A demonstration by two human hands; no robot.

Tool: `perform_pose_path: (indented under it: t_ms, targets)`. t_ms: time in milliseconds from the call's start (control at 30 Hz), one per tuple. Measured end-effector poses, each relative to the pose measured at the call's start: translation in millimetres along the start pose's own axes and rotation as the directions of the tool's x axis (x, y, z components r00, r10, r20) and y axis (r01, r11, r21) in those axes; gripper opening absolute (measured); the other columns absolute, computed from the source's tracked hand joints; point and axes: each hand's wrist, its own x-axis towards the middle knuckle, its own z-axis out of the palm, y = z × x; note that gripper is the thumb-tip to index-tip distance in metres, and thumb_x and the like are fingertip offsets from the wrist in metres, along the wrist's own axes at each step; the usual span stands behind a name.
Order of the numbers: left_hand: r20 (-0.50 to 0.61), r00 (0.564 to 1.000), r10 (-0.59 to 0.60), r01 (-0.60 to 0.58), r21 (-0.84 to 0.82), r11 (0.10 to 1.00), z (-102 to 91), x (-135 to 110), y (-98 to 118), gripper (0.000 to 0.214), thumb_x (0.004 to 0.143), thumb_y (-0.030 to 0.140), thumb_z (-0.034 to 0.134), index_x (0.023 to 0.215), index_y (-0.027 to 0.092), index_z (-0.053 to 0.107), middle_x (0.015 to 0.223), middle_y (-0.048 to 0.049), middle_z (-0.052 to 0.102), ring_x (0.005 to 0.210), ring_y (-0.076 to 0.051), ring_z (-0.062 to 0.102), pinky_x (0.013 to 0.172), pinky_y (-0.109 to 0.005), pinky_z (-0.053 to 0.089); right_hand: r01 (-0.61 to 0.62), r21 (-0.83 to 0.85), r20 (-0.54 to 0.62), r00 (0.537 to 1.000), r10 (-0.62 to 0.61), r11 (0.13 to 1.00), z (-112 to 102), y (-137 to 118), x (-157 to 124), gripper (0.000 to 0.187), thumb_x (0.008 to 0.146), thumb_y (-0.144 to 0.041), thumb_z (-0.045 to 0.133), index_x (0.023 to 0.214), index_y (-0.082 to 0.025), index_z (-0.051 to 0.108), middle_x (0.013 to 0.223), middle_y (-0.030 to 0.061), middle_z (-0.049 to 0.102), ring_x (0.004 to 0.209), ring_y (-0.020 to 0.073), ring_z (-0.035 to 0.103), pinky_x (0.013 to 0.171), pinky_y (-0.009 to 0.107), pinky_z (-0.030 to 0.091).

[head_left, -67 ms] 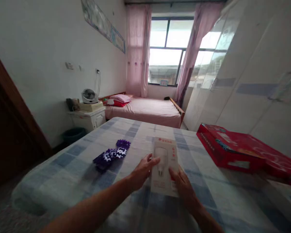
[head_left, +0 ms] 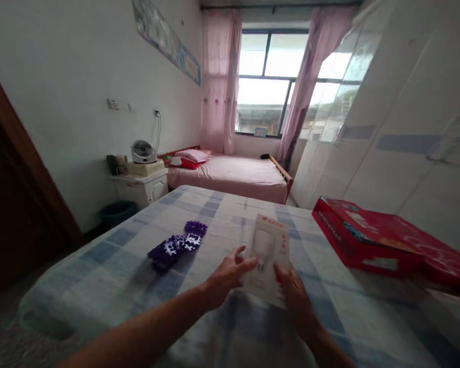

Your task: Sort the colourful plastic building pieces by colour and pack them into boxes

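A white light bulb box (head_left: pixel 267 245) with a bulb pictured on its front stands tilted above the bed in front of me. My right hand (head_left: pixel 292 286) grips its right side, thumb on the front and fingers behind. At the lower left edge of the box is my left hand (head_left: pixel 229 273), its fingers spread and its thumb overlapping the front; whether it touches the box I cannot tell. Left of my hands, purple and white interlocking plastic pieces (head_left: pixel 176 246) lie on the checked bedsheet (head_left: pixel 138 266).
Red boxes (head_left: pixel 368 235) lie at the right side of the bed. Beyond its far edge stands a second bed with a pink sheet (head_left: pixel 237 171). A small fan (head_left: pixel 143 152) sits on a white bedside cabinet (head_left: pixel 141 188), with a bin (head_left: pixel 118 213) beside it. White wardrobes (head_left: pixel 391 102) line the right.
The box has moved slightly right and leans further over in my right hand. My left hand's fingers have spread, and the box has shifted away from that hand.
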Motion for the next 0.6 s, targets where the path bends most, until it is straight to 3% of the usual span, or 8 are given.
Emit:
perform_pose_path:
  t_ms: [133,267,367,467,533,600]
  targets:
    - [0.041,0.999,0.027,-0.028,0.008,1.000,2.6,-13,-5,0.074,0.068,0.035,0.074,0.132,0.014,0.043,0.110,-0.0143,0.062,0.101,-0.026,0.060,0.079,-0.033,0.047,-0.005,-0.026,-0.030,1.000,0.004,1.000,-2,-2,6,0.058,0.077,-0.056,0.054,0.116,-0.013,0.053,0.104,0.0108,0.067,0.082,0.0242,0.064,0.063,0.031,0.049]
    - [-0.096,0.994,0.043,-0.050,-0.075,0.996,-18.6,-12,20,0.056,0.073,0.034,0.070,0.123,0.014,0.053,0.106,-0.0115,0.065,0.089,-0.019,0.062,0.080,-0.031,0.049,-0.011,0.035,-0.043,0.999,0.013,0.999,0,2,8,0.075,0.077,-0.064,0.049,0.133,-0.016,0.039,0.119,0.0143,0.059,0.089,0.0244,0.063,0.070,0.034,0.050]
    - [-0.206,0.971,0.125,-0.136,-0.042,0.990,-60.9,2,57,0.036,0.074,0.029,0.069,0.105,0.011,0.062,0.099,-0.0103,0.067,0.076,-0.014,0.063,0.074,-0.026,0.052,-0.013,-0.083,-0.084,0.996,0.006,0.996,-2,11,11,0.084,0.076,-0.067,0.047,0.139,-0.014,0.030,0.126,0.0172,0.052,0.086,0.0229,0.063,0.068,0.034,0.051]
    - [-0.339,0.911,0.234,-0.237,0.032,0.971,-115.7,27,90,0.026,0.077,0.021,0.066,0.100,0.012,0.064,0.093,-0.0085,0.068,0.074,-0.014,0.064,0.068,-0.022,0.054,0.005,-0.212,-0.043,0.999,-0.014,0.977,-3,20,13,0.084,0.078,-0.067,0.043,0.139,-0.011,0.028,0.125,0.0180,0.051,0.081,0.0208,0.063,0.064,0.033,0.050]
    - [-0.557,0.818,0.143,-0.173,-0.001,0.985,-149.8,47,105,0.017,0.077,0.017,0.062,0.094,0.011,0.064,0.085,-0.0074,0.066,0.069,-0.013,0.063,0.060,-0.021,0.055,0.032,-0.253,-0.036,0.998,-0.042,0.967,-2,25,14,0.082,0.079,-0.066,0.042,0.138,-0.011,0.029,0.123,0.0178,0.051,0.078,0.0197,0.063,0.062,0.032,0.050]
    - [-0.639,0.764,0.085,-0.126,-0.019,0.992,-177.1,67,113,0.016,0.078,0.012,0.059,0.094,0.011,0.060,0.077,-0.0052,0.062,0.064,-0.013,0.061,0.057,-0.023,0.056,0.060,-0.269,-0.054,0.995,-0.078,0.961,1,29,13,0.077,0.080,-0.064,0.042,0.137,-0.012,0.032,0.122,0.0172,0.052,0.074,0.0185,0.063,0.060,0.032,0.050]
